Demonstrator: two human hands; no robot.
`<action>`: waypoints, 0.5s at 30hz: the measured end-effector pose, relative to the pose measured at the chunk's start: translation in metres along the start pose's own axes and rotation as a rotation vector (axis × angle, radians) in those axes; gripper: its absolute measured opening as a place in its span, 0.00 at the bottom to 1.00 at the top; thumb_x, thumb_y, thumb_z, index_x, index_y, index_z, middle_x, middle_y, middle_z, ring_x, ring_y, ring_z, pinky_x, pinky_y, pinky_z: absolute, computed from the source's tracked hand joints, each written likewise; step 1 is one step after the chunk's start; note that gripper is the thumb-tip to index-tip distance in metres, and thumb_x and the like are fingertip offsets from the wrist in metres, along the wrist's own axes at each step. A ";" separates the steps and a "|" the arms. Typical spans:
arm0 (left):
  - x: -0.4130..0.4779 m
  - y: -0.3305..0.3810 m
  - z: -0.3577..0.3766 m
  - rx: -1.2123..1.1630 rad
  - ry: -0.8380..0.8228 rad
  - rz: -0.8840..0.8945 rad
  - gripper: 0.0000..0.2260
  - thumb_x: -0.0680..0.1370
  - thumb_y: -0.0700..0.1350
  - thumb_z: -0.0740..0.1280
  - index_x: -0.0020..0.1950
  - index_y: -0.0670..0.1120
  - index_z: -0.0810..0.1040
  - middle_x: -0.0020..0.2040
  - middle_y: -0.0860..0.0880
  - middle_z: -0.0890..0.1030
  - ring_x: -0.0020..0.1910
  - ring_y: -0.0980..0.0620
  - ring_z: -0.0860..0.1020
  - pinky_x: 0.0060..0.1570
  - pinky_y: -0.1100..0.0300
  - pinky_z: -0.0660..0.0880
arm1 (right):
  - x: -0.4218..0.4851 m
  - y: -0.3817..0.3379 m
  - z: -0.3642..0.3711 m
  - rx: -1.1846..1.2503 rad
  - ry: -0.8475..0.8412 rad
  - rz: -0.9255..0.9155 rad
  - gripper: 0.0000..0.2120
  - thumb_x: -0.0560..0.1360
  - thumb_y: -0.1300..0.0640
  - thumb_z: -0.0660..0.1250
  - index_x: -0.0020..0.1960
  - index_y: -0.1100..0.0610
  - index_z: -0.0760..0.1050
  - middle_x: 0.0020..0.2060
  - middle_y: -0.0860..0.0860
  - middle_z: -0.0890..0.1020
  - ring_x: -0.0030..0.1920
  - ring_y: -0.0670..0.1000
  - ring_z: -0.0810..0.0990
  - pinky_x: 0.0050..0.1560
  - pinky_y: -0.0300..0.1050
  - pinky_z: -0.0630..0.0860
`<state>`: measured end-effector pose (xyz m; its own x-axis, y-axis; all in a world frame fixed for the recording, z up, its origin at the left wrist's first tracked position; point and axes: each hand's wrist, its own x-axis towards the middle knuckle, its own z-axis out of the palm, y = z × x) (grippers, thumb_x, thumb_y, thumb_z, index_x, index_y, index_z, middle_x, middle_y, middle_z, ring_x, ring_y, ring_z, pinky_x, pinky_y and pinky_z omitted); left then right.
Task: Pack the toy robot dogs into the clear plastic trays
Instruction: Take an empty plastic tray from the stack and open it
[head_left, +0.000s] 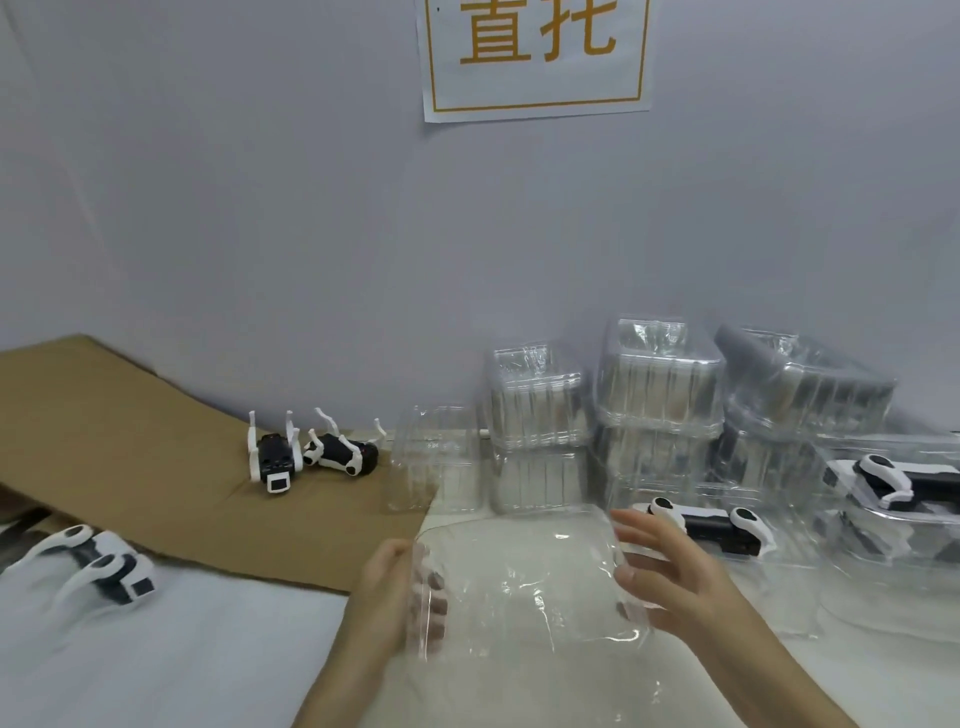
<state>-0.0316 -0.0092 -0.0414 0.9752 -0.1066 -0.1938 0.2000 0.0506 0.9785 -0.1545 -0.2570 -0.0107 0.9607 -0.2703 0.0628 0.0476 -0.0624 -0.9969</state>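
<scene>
Step in hand: an empty tray is held over the white surface; no dog lies in it yet, so this looks like the start of one packing round
Left hand: grips the tray's left edge; its fingers curl under and show through the plastic
Right hand: holds the tray's right wall, thumb pressed on it, fingers loosely spread round the far corner
Next move: probably freeing one hand to fetch a loose dog; the legs stick out, so it may need turning to seat
Loose dogs: three; a black-bellied dog and a spotted dog lie on their backs, side by side, on the cardboard sheet; a blurred dog lies at lower left
Packed dogs: two visible at right; a near packed dog and a far packed dog, each under clear plastic
Spare trays: a lone tray at the cardboard's edge; a stacked pile behind, roughly six, though the clear walls overlap and the count is unsure
</scene>
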 end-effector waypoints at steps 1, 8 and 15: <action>0.002 0.000 -0.004 0.082 0.018 0.055 0.05 0.82 0.43 0.65 0.53 0.42 0.77 0.40 0.45 0.83 0.31 0.43 0.81 0.32 0.50 0.79 | 0.000 0.000 -0.001 -0.025 0.006 -0.001 0.27 0.66 0.54 0.81 0.63 0.46 0.78 0.61 0.45 0.80 0.57 0.42 0.82 0.44 0.42 0.82; 0.057 0.028 -0.018 0.394 0.252 0.292 0.06 0.79 0.38 0.68 0.53 0.48 0.78 0.47 0.46 0.83 0.38 0.46 0.83 0.37 0.48 0.79 | -0.001 0.000 0.001 -0.293 0.095 -0.052 0.18 0.73 0.58 0.75 0.58 0.42 0.79 0.55 0.40 0.83 0.53 0.38 0.82 0.53 0.41 0.78; 0.135 0.066 -0.041 0.087 0.375 0.142 0.21 0.79 0.35 0.69 0.71 0.37 0.72 0.57 0.40 0.80 0.41 0.46 0.80 0.42 0.55 0.77 | -0.002 -0.009 0.002 -0.369 0.370 -0.263 0.13 0.72 0.68 0.75 0.41 0.49 0.84 0.32 0.41 0.83 0.37 0.44 0.82 0.37 0.31 0.73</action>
<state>0.1168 0.0202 -0.0059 0.9627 0.2654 -0.0533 0.0682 -0.0470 0.9966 -0.1560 -0.2543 -0.0014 0.7672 -0.5138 0.3840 0.1090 -0.4855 -0.8674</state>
